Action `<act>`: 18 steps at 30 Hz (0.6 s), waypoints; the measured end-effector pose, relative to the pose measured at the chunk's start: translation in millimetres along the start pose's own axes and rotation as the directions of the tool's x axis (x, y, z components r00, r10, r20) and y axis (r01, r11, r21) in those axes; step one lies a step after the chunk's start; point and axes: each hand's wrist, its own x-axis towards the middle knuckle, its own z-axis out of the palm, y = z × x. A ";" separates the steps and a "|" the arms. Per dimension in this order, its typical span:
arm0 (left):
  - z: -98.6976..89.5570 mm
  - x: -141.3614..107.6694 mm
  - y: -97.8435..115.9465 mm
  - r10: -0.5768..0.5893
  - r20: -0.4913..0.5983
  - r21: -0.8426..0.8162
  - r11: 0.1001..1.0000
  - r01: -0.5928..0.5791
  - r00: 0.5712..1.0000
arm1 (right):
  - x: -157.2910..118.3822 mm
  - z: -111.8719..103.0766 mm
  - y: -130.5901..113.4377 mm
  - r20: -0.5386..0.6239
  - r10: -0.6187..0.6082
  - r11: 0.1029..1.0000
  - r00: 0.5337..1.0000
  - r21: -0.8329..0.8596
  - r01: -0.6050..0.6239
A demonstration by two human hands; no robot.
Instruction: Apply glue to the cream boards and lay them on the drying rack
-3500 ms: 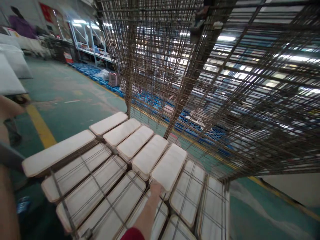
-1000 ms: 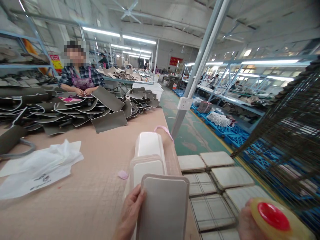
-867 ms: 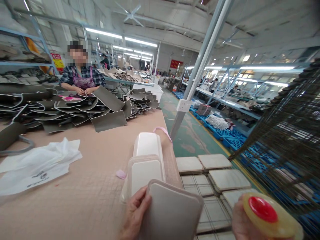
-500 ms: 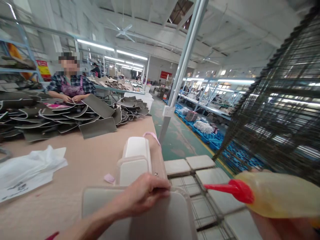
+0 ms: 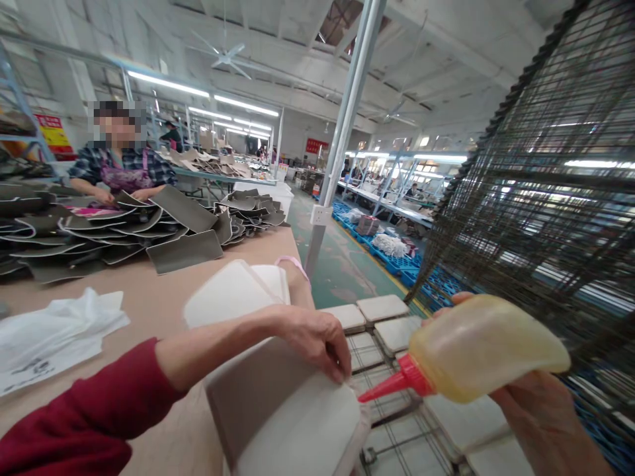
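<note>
My left hand [image 5: 315,337] pinches the upper edge of a pale, round-cornered panel [image 5: 297,416], which is tilted at the table's right edge. In my right hand [image 5: 536,403] is a squeeze bottle [image 5: 481,347] of yellowish liquid, lying nearly on its side. Its red nozzle [image 5: 391,385] points left, the tip at or very near the panel's right edge, just below my left fingers. Behind my left wrist, more white panels [image 5: 233,294] rest on the brown table [image 5: 163,311].
Dark grey pieces [image 5: 186,251] are heaped at the table's far side, before a seated person [image 5: 126,165]. White cloth [image 5: 64,330] lies left. Pale panels on a wire rack [image 5: 381,307] stand right, near a metal post [image 5: 322,238] and upright wire mesh [image 5: 536,192].
The bottle has moved left, its nozzle now beside the panel. My left hand has shifted slightly right and up; the panel it holds is turned and tilted. A white panel behind sits farther left.
</note>
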 end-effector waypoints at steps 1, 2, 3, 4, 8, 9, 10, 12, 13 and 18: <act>0.3 -0.7 0.3 -0.006 0.026 -0.014 1.000 0.007 1.000 | -3.6 8.6 -2.1 -0.036 0.017 1.000 0.999 0.015 -0.016; 0.5 -1.6 0.8 -0.014 0.046 -0.025 1.000 0.015 0.999 | -6.7 16.2 -4.1 -0.070 0.030 0.999 0.997 0.030 -0.028; 0.6 -2.6 1.3 -0.022 0.057 -0.033 0.999 0.024 0.998 | -9.0 22.5 -5.8 -0.096 0.043 0.998 0.994 0.038 -0.040; 0.6 -3.8 1.7 -0.030 0.065 -0.037 0.999 0.032 0.997 | -10.3 27.3 -6.8 -0.105 0.050 0.998 0.993 0.036 -0.047; -0.4 -8.5 2.4 -0.040 0.089 -0.033 0.999 0.043 0.995 | -6.9 33.4 -3.9 -0.057 0.028 0.999 0.998 -0.027 -0.029; -0.9 -9.9 2.3 -0.039 0.095 -0.033 0.999 0.042 0.995 | -4.6 32.2 -1.7 -0.035 0.033 0.999 0.999 -0.023 -0.034; -1.4 -11.6 2.0 -0.035 0.099 -0.036 0.999 0.039 0.994 | -2.2 30.0 1.0 -0.019 0.052 0.999 0.999 -0.009 -0.052; -2.6 -15.5 0.9 -0.024 0.094 -0.053 0.998 0.029 0.995 | 3.0 23.8 7.3 0.019 0.079 0.997 0.997 0.022 -0.079; -3.2 -17.7 0.2 -0.018 0.085 -0.064 0.998 0.023 0.996 | 5.5 20.0 11.0 0.060 0.071 0.997 0.996 0.037 -0.073; -7.5 -31.0 -3.0 -0.028 0.028 -0.073 0.997 0.030 0.999 | 14.1 3.0 31.1 0.174 -0.007 0.999 0.985 0.055 -0.003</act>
